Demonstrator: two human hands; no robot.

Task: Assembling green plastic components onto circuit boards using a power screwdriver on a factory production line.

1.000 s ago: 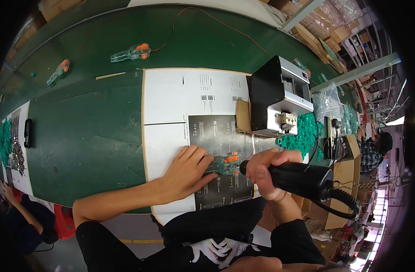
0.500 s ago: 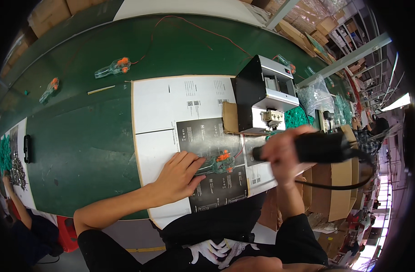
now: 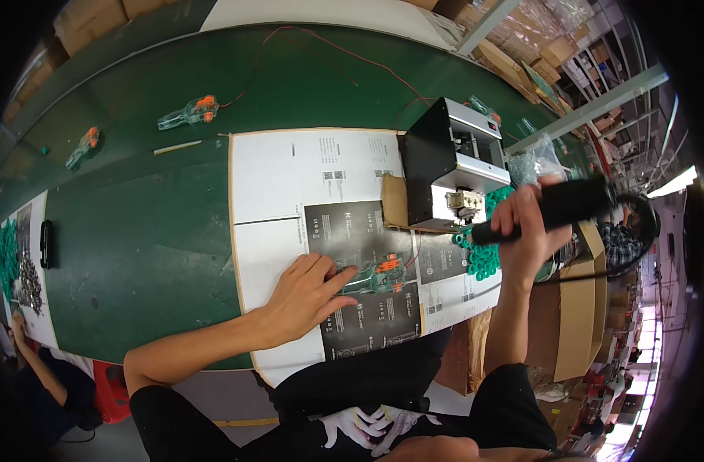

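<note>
—Fingers of the left hand [image 3: 299, 291]: how do they sit?

—Thumb and forefinger close around the left end of the clear casing [image 3: 373, 281], 1 on each side; the other fingers curl, knuckles up. On the right hand [image 3: 526, 229], they wrap firmly round the black driver [image 3: 575, 206].

—Biggest thing first, then?

—The green table [image 3: 144, 254]. Spread on it is a white printed sheet [image 3: 269, 254] with a dark panel [image 3: 344, 246] towards the right.

—And the 2 arms?

—The left forearm [image 3: 202, 339] runs rightward from a sharply bent elbow, angled a little away from the body, with the back of the hand turned up. The right forearm [image 3: 510, 319] points nearly straight away from the body, and its hand is well apart from the left.

—What stands near that right hand?

—A black-and-silver machine [image 3: 444, 165], just to the left and farther from the body.

—How is the driver held?

—Sideways, nose to the left and thick end to the right. The nose is well apart from the casing.

—Where exactly is the casing?

—Lying on the dark panel, between the hands, its orange parts [image 3: 389, 264] at the end away from the left hand.

—And the smallest things?

—Green rings [image 3: 486, 263], heaped beside the machine, just below the driver's nose in the view.
</note>
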